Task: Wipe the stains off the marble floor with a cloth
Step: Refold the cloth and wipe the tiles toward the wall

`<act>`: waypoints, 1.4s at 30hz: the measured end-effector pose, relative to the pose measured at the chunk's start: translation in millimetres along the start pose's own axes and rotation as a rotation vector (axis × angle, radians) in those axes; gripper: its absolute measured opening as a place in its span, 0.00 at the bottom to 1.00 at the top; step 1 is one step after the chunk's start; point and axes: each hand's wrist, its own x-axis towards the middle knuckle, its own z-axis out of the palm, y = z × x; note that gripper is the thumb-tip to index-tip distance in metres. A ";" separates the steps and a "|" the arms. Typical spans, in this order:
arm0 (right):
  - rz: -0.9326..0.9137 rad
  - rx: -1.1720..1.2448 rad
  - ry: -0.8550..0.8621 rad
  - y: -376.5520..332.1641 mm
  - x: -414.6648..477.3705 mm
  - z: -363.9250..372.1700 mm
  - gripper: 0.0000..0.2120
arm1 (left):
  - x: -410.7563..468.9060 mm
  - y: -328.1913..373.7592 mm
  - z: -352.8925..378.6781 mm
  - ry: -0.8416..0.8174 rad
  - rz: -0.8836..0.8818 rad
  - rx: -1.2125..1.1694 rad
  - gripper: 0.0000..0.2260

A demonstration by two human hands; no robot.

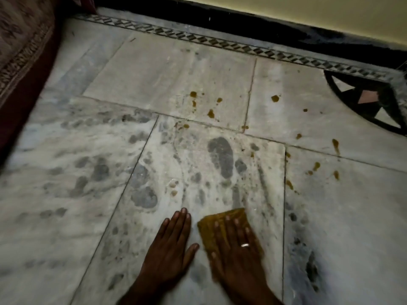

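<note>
A folded yellow-brown cloth (210,225) lies flat on the white, grey-veined marble floor (154,67). My right hand (236,249), with a ring on one finger, presses flat on top of the cloth, fingers spread. My left hand (170,245) rests palm down on the bare marble just left of the cloth, holding nothing. Brown-yellow stains dot the floor farther away: a cluster (210,113) ahead of my hands and several spots (316,166) to the right. Pale droplets (174,183) lie a little beyond my left fingertips.
A patterned rug or cloth with a dark red edge (24,69) covers the left side. A black and white inlaid border (220,44) and dark skirting run along the wall. A dark inlaid motif (370,100) sits at the right.
</note>
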 end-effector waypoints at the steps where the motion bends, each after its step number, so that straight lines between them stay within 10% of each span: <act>1: 0.026 -0.016 -0.016 10.6 -2.9 -1.1 0.29 | -0.2 -0.8 -1.5 -0.018 -0.011 -0.005 0.31; 8: 0.341 0.006 -0.012 23.9 103.7 5.4 0.33 | 13.5 -42.2 -13.9 -0.080 -0.116 0.016 0.35; 17: 0.030 -0.037 -0.019 -48.0 59.8 14.7 0.32 | 25.3 -65.4 -16.6 -0.072 -0.125 0.003 0.38; 24: 0.260 -0.019 -0.020 -42.1 133.2 18.4 0.33 | 38.2 -105.0 -23.5 -0.080 -0.158 0.037 0.42; 35: -0.184 -0.021 -0.046 -98.7 101.6 23.7 0.32 | 26.6 -154.5 -36.8 -0.092 -0.117 0.094 0.39; 42: 0.111 -0.009 -0.082 -88.7 194.6 35.3 0.32 | 11.6 -172.8 -41.5 -0.108 -0.236 0.069 0.39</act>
